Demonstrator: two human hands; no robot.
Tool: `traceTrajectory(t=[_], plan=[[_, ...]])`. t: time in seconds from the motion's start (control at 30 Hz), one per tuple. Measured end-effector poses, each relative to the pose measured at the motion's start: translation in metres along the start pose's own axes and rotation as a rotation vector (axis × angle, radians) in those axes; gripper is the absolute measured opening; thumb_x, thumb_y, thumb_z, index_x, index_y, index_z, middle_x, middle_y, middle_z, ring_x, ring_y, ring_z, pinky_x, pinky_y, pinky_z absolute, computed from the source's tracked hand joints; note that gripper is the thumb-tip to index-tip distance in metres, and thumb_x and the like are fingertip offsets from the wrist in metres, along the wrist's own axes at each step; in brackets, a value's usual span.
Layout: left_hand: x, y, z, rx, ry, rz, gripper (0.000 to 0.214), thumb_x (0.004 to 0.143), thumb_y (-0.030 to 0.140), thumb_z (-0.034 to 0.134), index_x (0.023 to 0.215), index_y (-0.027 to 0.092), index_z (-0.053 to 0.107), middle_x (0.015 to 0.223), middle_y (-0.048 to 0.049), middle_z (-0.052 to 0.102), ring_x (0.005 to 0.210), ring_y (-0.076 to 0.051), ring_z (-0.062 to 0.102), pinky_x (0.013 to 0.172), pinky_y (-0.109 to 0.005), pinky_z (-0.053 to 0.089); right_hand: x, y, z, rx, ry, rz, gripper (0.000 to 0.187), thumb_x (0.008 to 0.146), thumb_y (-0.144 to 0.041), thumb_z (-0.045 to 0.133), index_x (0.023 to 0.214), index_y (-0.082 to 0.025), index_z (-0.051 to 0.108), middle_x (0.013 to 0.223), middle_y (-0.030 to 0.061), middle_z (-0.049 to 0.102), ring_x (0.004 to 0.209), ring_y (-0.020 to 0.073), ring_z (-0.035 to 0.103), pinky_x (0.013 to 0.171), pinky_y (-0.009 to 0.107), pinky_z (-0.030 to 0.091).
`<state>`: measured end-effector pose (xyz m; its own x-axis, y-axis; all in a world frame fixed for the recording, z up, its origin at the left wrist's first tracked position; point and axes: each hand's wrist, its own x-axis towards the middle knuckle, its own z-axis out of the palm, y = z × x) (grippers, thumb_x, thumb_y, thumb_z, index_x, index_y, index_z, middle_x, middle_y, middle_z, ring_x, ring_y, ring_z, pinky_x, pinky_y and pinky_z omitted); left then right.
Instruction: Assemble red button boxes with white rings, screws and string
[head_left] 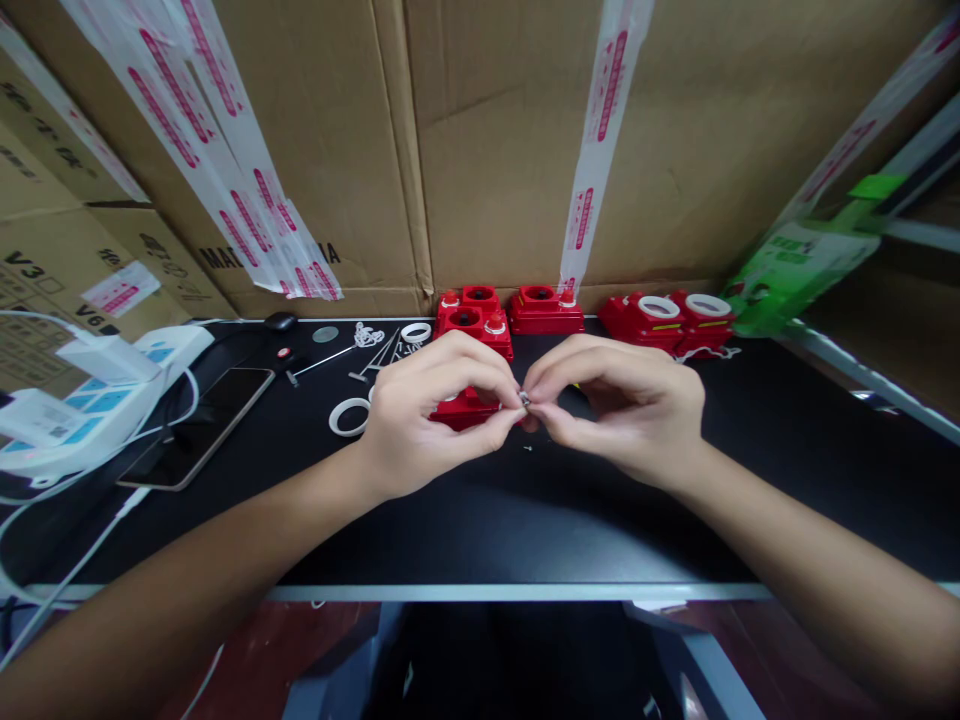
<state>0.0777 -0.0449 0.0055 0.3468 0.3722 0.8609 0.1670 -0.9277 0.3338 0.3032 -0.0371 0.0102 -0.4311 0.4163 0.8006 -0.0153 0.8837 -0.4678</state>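
My left hand and my right hand meet over the middle of the black table. Both pinch a tiny silvery part between thumb and fingertips. A red plastic housing lies on the table just behind my left hand, partly hidden by its fingers. A white ring lies flat to the left of that hand.
Several red housings stand in a row at the back against cardboard boxes, two with white rings on top. At the left lie a phone, a white power strip with cables, and thin metal pins. A green packet leans at the right.
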Motion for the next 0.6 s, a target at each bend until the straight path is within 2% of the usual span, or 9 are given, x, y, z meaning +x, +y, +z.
traceTrajectory(t=[0.13,0.37,0.47,0.6], plan=[[-0.004,0.002,0.005,-0.076,0.032,-0.111,0.016,0.084,0.005,0.082,0.092,0.018,0.077,0.093,-0.0042,0.077,0.087,-0.016,0.073,0.082,-0.031,0.061,0.001,-0.001,0.002,-0.116,0.041,-0.028,0.019,0.088,-0.006,0.08,0.098,-0.022,0.078,0.092,0.0052,0.077,0.078,0.0175,0.073,0.067,0.031,0.063],[-0.005,0.012,0.015,-0.464,0.109,-0.515,0.015,0.086,0.011,0.084,0.095,0.018,0.074,0.091,-0.0016,0.074,0.085,-0.012,0.072,0.079,-0.024,0.062,0.001,-0.003,0.004,-0.291,0.089,-0.124,0.02,0.089,-0.006,0.078,0.1,-0.023,0.077,0.093,0.0055,0.078,0.077,0.0175,0.074,0.066,0.031,0.063],[-0.004,0.014,0.016,-0.534,0.105,-0.584,0.013,0.088,0.013,0.083,0.097,0.018,0.074,0.088,-0.0015,0.073,0.079,-0.011,0.071,0.075,-0.022,0.062,0.001,-0.006,0.004,-0.363,0.098,-0.173,0.022,0.089,-0.004,0.077,0.1,-0.023,0.077,0.092,0.006,0.079,0.078,0.0177,0.076,0.067,0.03,0.064],[-0.005,0.015,0.015,-0.522,0.088,-0.59,0.01,0.09,0.014,0.082,0.095,0.018,0.074,0.088,-0.0015,0.073,0.08,-0.011,0.07,0.075,-0.022,0.061,0.001,-0.008,0.006,-0.404,0.112,-0.199,0.023,0.089,-0.002,0.078,0.1,-0.022,0.077,0.09,0.0061,0.08,0.081,0.0182,0.077,0.07,0.03,0.065]])
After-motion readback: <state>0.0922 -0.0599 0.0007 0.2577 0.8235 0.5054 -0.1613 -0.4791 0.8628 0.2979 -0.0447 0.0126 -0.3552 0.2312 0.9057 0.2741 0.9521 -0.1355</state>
